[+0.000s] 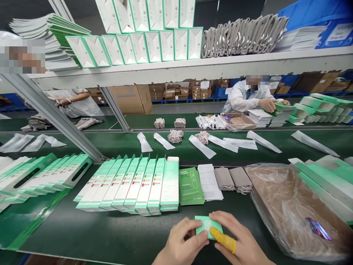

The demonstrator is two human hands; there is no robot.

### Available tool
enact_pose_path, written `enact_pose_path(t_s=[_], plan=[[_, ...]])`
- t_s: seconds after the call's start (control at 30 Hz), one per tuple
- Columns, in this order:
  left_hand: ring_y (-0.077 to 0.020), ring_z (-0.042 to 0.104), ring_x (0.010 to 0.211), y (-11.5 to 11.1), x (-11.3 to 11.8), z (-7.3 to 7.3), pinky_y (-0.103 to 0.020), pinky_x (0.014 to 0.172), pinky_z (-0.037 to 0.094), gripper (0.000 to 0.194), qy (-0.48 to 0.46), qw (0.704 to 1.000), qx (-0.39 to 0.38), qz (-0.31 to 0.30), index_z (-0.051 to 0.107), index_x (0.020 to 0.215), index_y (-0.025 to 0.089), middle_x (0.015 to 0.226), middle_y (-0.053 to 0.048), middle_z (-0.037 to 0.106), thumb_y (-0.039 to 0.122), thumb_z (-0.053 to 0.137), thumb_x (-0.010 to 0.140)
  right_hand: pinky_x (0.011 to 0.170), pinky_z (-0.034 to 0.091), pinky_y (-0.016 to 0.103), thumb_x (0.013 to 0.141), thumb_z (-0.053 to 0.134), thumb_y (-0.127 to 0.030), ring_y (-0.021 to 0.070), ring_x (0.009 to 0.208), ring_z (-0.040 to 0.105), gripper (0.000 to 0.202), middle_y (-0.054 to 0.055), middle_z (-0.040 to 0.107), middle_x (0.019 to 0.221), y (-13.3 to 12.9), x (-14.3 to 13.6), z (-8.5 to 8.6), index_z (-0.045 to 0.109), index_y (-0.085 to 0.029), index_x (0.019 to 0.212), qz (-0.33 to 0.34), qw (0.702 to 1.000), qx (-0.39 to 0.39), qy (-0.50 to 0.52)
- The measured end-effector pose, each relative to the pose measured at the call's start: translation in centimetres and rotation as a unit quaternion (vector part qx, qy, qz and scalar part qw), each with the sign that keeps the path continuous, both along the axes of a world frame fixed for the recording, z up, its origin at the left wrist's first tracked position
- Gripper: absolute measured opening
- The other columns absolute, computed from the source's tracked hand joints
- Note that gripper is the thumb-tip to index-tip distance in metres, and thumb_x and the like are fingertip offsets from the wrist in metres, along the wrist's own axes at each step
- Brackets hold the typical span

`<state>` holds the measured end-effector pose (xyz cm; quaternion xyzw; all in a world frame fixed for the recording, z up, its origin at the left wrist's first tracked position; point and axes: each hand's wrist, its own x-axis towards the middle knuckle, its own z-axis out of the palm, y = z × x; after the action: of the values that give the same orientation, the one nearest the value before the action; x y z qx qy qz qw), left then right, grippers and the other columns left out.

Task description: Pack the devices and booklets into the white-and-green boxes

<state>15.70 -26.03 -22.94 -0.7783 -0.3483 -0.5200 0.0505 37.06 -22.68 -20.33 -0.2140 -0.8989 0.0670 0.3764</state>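
Head view: left hand (182, 241) and right hand (241, 237) both grasp a green packet (207, 223) between their fingers, at the near edge of the dark green bench (110, 235). Face with white print is turned up; depth hidden. One right digit wears a yellow cover (224, 241), pressed on the packet. Beyond, left to right: leaning cartons (140, 184), green booklets (192, 187), white sheets (209, 183), grey pouches (224, 179). Plastic-lined tray (284, 206) lies right of the hands, a shiny purple-blue item (318, 228) inside.
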Motion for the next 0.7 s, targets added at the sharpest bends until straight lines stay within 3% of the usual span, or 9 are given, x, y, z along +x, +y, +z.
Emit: enact_pose_path(t_s=[0.13, 0.23, 0.37, 0.47, 0.63, 0.7], plan=[[-0.0113, 0.055, 0.056, 0.6, 0.3, -1.2, -0.024, 0.05, 0.051, 0.006, -0.036, 0.999, 0.031, 0.0, 0.069, 0.091, 0.019, 0.083, -0.008, 0.071, 0.02, 0.063, 0.09, 0.084, 0.058, 0.027, 0.095, 0.051, -0.024, 0.0209, 0.104, 0.066, 0.036, 0.012, 0.069, 0.112, 0.1, -0.7, -0.4, 0.05, -0.022, 0.131, -0.037, 0.999, 0.012, 0.0], [-0.0114, 0.053, 0.054, 1.0, 0.4, -2.6, -0.024, 0.046, 0.048, 0.011, -0.065, 0.996, 0.05, -0.021, 0.068, 0.099, 0.019, 0.086, -0.009, 0.072, 0.019, 0.064, 0.089, 0.075, 0.059, 0.029, 0.097, 0.049, -0.029, 0.0212, 0.092, 0.068, 0.027, 0.011, 0.072, 0.104, 0.6, -1.4, 0.0, 0.057, -0.022, 0.122, -0.056, 0.998, 0.027, -0.026], [-0.0141, 0.06, 0.063, 1.0, 0.0, -4.1, -0.027, 0.054, 0.052, 0.028, -0.064, 0.996, 0.046, -0.04, 0.065, 0.116, 0.02, 0.098, -0.012, 0.073, 0.013, 0.057, 0.09, 0.07, 0.057, 0.035, 0.095, 0.048, -0.02, 0.0214, 0.081, 0.065, 0.017, 0.009, 0.072, 0.101, 1.5, -1.7, 1.0, 0.064, -0.021, 0.09, -0.007, 0.992, 0.088, -0.085], [-0.0183, 0.066, 0.073, 0.7, -0.3, -4.2, -0.032, 0.065, 0.056, 0.029, -0.053, 0.998, 0.02, -0.027, 0.062, 0.119, 0.024, 0.099, -0.011, 0.073, 0.016, 0.054, 0.091, 0.072, 0.056, 0.035, 0.094, 0.05, -0.021, 0.022, 0.084, 0.064, 0.016, 0.01, 0.072, 0.103, 1.8, -1.6, 1.2, 0.065, -0.02, 0.087, 0.021, 0.99, 0.093, -0.102], [-0.0182, 0.069, 0.073, 0.0, -0.6, -4.7, -0.03, 0.066, 0.057, 0.04, -0.019, 0.999, 0.017, -0.038, 0.049, 0.136, 0.023, 0.107, -0.015, 0.072, 0.034, 0.047, 0.097, 0.081, 0.057, 0.033, 0.09, 0.061, -0.025, 0.0219, 0.094, 0.065, 0.019, 0.007, 0.07, 0.109, 3.3, -0.1, 1.0, 0.063, -0.024, 0.108, 0.032, 0.995, -0.037, -0.085], [-0.0176, 0.07, 0.077, -0.6, -0.5, -5.6, -0.03, 0.071, 0.058, 0.049, -0.064, 0.998, 0.016, -0.022, 0.039, 0.144, 0.024, 0.115, -0.016, 0.069, 0.04, 0.043, 0.098, 0.086, 0.057, 0.034, 0.089, 0.063, -0.029, 0.0233, 0.102, 0.064, 0.025, 0.008, 0.068, 0.113, 5.5, 0.9, 1.7, 0.061, -0.025, 0.114, -0.06, 0.992, -0.107, 0.041]])
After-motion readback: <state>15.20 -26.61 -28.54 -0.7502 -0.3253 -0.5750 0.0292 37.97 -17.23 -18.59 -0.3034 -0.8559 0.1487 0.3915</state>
